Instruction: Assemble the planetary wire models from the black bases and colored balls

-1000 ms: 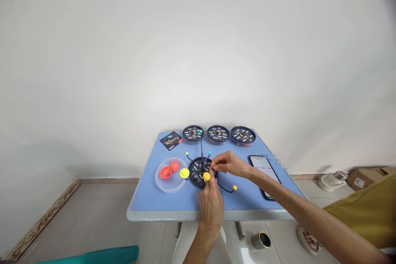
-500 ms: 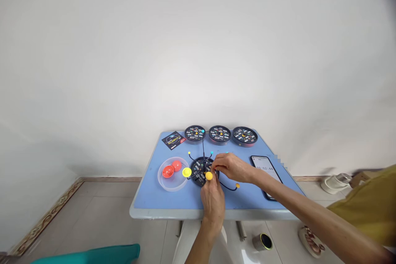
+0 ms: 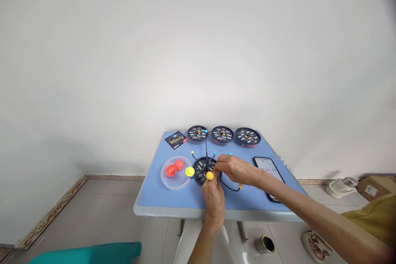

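Observation:
On the blue table (image 3: 161, 198) a black round base (image 3: 202, 169) carries thin black arms tipped with small coloured balls. My left hand (image 3: 213, 198) comes in from the near edge, its fingers pinched round an orange-yellow ball (image 3: 209, 176) at the base. Reaching in from the right, my right hand (image 3: 236, 169) has its fingers curled together on the base's right side; what they grip is too small to make out. A yellow ball (image 3: 189, 171) sits at the base's left, and an orange ball (image 3: 240, 187) on a curved arm lies near my right wrist.
A clear dish (image 3: 175, 173) with two red-orange half shells stands left of the base. Three black round discs (image 3: 222, 134) and a dark card (image 3: 176, 140) line the far edge. A phone (image 3: 268, 171) showing a timer lies at the right. On the floor: a tin (image 3: 264, 244), a box (image 3: 373, 185).
Both hands stay on the base with only small finger shifts. The camera has drifted, so the table sits slightly more to the right in view. The timer has advanced a second.

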Motion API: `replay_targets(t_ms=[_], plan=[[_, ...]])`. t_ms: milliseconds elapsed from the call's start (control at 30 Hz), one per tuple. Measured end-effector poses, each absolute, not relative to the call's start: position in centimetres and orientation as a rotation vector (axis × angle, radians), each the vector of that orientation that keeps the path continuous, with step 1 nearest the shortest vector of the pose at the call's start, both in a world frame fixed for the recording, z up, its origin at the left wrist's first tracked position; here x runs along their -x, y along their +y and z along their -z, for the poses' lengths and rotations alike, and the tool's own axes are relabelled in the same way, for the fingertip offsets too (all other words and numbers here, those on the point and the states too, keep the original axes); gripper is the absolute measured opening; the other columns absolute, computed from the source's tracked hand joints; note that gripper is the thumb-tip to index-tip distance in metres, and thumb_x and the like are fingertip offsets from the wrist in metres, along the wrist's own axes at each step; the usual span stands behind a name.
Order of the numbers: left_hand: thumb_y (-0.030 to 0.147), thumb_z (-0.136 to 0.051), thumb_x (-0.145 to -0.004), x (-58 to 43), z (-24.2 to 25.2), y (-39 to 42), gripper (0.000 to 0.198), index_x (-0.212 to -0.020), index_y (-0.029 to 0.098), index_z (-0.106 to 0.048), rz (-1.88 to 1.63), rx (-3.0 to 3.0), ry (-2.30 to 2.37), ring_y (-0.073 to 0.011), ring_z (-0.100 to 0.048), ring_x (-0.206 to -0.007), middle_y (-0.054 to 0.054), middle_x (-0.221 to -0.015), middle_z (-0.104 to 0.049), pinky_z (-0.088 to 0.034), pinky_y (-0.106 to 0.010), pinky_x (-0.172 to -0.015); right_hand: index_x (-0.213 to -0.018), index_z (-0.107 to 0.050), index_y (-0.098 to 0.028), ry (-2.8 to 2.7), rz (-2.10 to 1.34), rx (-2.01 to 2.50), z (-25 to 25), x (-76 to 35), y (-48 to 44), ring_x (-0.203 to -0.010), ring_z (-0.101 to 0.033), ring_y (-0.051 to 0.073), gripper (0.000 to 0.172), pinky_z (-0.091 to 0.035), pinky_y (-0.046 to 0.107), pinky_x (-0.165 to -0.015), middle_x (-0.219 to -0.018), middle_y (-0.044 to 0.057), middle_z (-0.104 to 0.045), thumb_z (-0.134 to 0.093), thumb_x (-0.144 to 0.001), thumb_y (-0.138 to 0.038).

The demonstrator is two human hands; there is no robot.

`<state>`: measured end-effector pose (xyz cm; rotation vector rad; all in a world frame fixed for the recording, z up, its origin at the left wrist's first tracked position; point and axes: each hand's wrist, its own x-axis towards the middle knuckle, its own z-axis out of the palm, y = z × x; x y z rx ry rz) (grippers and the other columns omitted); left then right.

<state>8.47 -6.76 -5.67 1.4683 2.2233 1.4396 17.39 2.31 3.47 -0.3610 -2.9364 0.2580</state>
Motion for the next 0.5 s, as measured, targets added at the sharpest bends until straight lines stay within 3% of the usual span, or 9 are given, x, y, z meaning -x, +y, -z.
replay_targets(t_ms=[500], plan=[[0.004, -0.040, -0.085, -8.5, 5.2, -6.7, 0.041, -0.107, 0.016, -0.072, -1.602, -1.382, 2.078, -0.0166, -0.062, -0.062, -0.008, -0.074, -0.073, -0.048, -0.028, -0.062, -0.086, -0.068, -0.011, -3.114, -0.041, 0.454, -4.5, -16.3, 1.6, -0.079, -0.058, 0.019, 0.025, -0.037, 0.027, -0.063, -0.082, 0.010, -0.067, -0.048, -0.082, 0.003]])
